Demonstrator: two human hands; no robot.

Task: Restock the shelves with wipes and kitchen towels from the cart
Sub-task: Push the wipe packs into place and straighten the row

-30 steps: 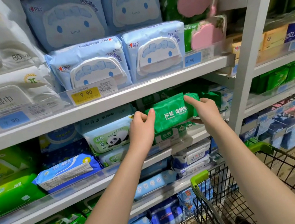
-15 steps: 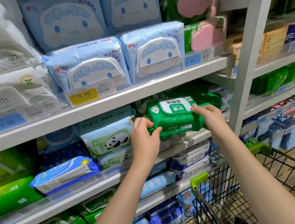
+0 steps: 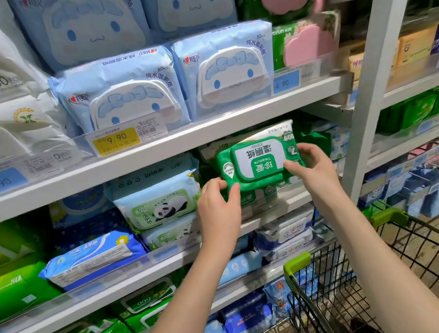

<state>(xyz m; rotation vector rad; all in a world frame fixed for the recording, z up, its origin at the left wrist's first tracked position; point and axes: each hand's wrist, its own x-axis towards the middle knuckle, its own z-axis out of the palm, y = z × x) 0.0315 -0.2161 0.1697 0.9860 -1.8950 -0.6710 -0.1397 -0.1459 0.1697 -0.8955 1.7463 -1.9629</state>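
Fingers and thumb of the left grip pinch the lower left corner of a green pack of wipes, with the thumb on its front. The right grip clasps the pack's right end, thumb on the edge of the white lid and fingers curled round behind. Both grips are closed on the pack and both bare forearms reach up from six o'clock.

The pack faces outward with its lid print upside down. It sits in the gap under the upper shelf, over a stack of similar green packs at the front of the middle shelf. I cannot tell whether it touches that stack. Just behind it, at twelve o'clock, a white-and-green pack leans.

At nine o'clock of the held pack is a panda pack. Further out, at eight o'clock, a blue pack lies flat.

On the upper shelf stand two pale blue cartoon packs, and a yellow price tag is clipped to the shelf rail below them.

At three o'clock a white post divides this bay from the next. The cart, black wire with green corners, is at five o'clock, close to the lower shelves.
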